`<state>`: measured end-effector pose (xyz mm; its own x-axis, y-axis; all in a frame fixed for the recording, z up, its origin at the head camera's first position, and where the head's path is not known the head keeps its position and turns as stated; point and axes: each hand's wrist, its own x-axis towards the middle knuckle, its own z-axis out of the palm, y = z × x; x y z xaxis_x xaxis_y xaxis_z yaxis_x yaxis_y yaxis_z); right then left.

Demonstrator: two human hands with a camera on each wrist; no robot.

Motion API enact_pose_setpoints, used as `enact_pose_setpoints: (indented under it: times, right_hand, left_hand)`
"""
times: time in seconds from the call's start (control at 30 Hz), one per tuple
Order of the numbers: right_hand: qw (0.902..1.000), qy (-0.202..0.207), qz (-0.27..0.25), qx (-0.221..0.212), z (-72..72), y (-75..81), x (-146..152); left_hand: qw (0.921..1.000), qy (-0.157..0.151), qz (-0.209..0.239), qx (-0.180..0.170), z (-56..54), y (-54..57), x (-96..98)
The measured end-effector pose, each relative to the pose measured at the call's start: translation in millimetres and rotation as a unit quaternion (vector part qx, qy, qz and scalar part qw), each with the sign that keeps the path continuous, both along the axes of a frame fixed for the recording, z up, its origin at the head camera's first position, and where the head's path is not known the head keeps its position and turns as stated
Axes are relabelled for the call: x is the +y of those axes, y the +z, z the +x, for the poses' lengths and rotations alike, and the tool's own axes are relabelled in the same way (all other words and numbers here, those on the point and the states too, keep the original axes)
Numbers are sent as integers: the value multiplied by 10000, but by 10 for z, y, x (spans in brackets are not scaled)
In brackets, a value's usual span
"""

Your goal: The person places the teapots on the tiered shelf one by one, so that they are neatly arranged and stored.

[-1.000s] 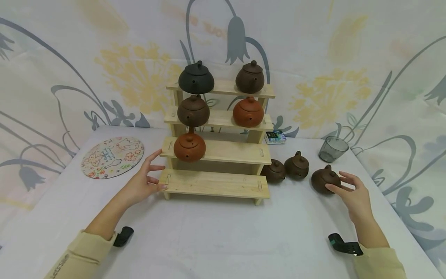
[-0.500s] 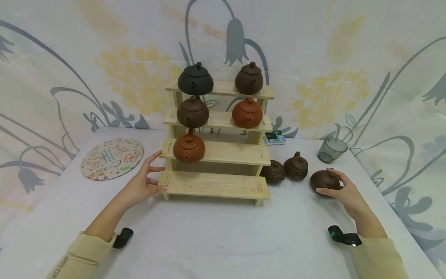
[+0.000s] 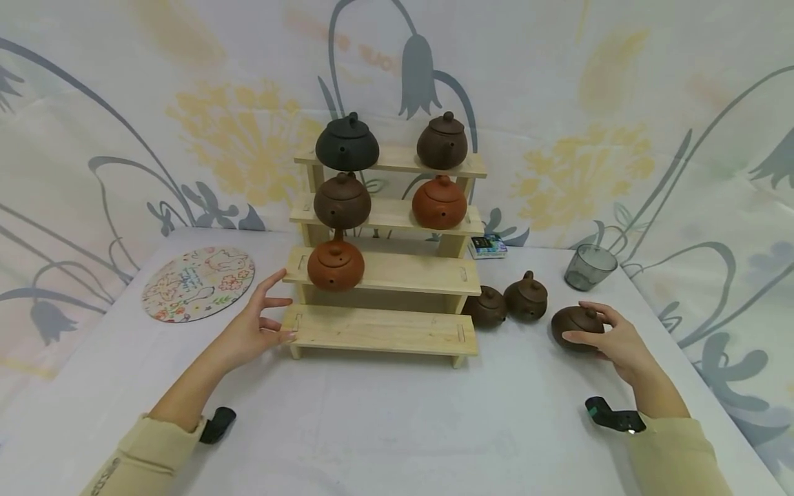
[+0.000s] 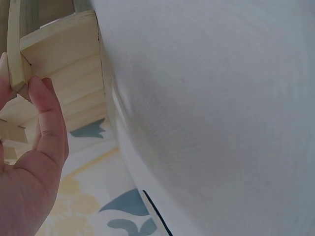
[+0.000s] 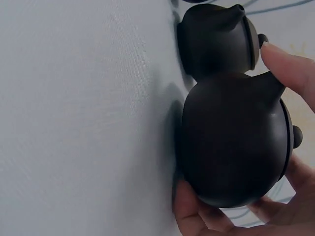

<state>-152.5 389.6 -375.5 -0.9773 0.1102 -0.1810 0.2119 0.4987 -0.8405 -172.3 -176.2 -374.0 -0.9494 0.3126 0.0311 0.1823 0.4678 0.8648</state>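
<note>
My right hand (image 3: 622,350) grips a round dark brown teapot (image 3: 566,322) on the right of the table, thumb on the near side and the other fingers round the back. In the right wrist view that teapot (image 5: 231,142) fills the middle, its spout close to a fingertip. A second brown teapot (image 5: 211,42) stands right behind it there. At the far side, my left hand (image 3: 251,332) holds the left end of a stepped wooden stand (image 3: 378,327). The left wrist view has the thumb and a finger either side of a board (image 4: 17,46).
Several teapots stand on the upper tiers, among them a black one (image 3: 347,146) and an orange-brown one (image 3: 336,267). Two brown teapots (image 3: 526,297) sit beside the stand. A grey glass (image 3: 591,267), a small box (image 3: 488,246) and a round floral mat (image 3: 198,284) are also here.
My right hand has moved left over the brown teapot and taken a fuller grip; the teapot's top is now partly behind the fingers. The left hand stays at the stand.
</note>
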Motion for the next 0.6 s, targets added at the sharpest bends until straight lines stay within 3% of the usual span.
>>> enact_pose_setpoints:
  times: [0.6]
  right_hand:
    - [9941,423,493,864,162,441,-329]
  left_hand:
    - [10000,-37,27,38,1,-9,-7]
